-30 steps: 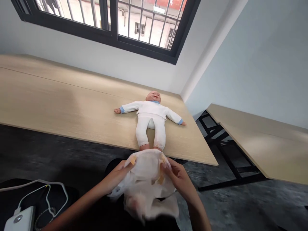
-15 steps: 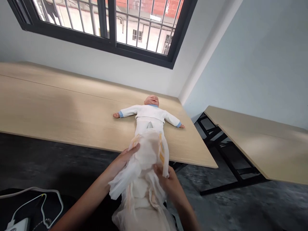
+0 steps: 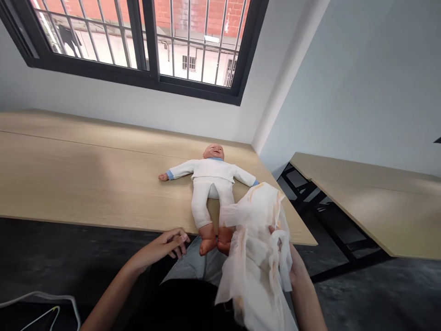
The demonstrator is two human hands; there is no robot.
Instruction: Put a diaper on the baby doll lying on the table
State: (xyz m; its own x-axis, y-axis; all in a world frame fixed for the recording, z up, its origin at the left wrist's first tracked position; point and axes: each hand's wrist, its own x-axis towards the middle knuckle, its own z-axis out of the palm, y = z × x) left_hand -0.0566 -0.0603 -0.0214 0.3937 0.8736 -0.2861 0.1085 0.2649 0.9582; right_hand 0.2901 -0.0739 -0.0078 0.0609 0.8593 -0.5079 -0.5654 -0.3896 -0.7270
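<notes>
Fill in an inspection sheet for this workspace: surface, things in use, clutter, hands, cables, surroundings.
Surface: table, pale, with a lengthwise seam.
Things in use: doll in white, lying on its back, feet past the table's near edge; diaper, white with yellow marks, held up beside the doll's legs.
Clutter: nothing seen.
Hands: left hand holds nothing, fingers loosely curled near the feet; right hand grips the diaper, which partly hides it.
Cables: pale cables at lower left, ends out of view.
Surroundings: barred window, second table at right, dark floor.
</notes>
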